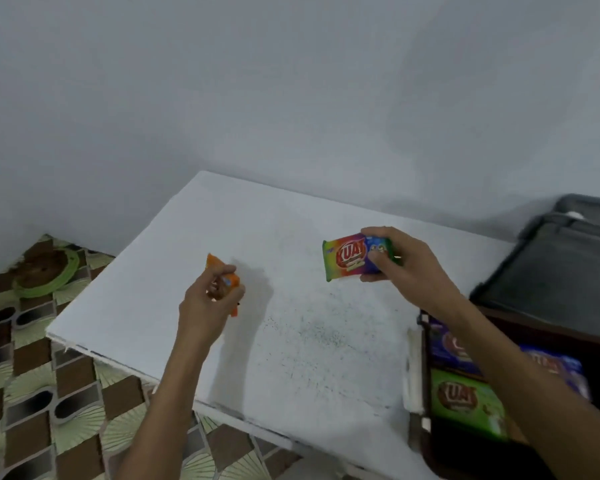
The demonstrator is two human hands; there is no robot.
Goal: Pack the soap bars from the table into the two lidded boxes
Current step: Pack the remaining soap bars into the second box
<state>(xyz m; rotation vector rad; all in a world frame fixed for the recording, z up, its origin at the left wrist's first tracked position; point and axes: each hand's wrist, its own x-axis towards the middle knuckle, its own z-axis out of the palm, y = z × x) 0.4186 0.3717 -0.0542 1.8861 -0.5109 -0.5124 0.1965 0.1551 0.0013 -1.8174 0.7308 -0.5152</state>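
Where left hand (205,303) grips — bar (234,281) half-hidden.

Box (426,375) right of table (257,237)

Orange soap bar (214,264): mostly hidden inside left hand (207,303). Box (415,426): cut off at right edge. Packed bars (465,398): blurred, partly behind right forearm (534,375).

left hand (210,299) gripping, right hand (400,259) pinching
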